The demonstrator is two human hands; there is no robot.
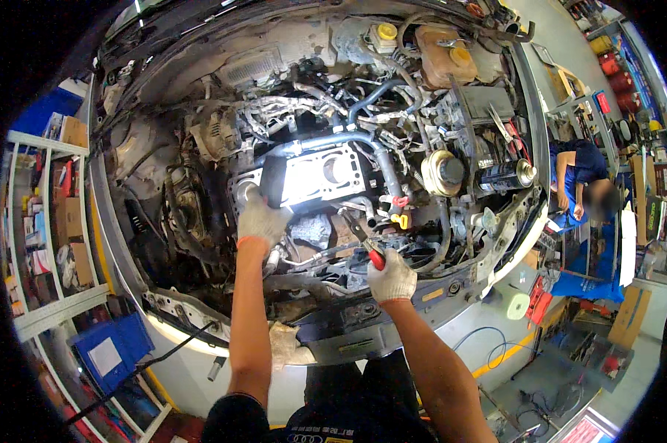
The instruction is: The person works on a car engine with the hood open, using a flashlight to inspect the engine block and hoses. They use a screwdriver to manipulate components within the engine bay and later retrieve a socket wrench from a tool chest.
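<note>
My left hand (263, 224), in a pale work glove, reaches to the left end of the bright engine block (315, 179). Its fingers are blurred, so what they hold, if anything, does not show. Just beside them a dark flat piece (274, 181) lies across the block's top, and a round cylinder bore (339, 170) shows farther right. My right hand (392, 277), gloved too, is closed around red-handled pliers (375, 258). The metal jaws point up and left, over the near side of the engine bay, below the block.
Dark hoses (382, 159) run behind and right of the block. A yellow-capped reservoir (446, 57) stands at the back right; scissors (499, 124) and a spray can (505, 176) lie along the right side. Another person (586, 177) works at the right. Shelves (49, 221) line the left.
</note>
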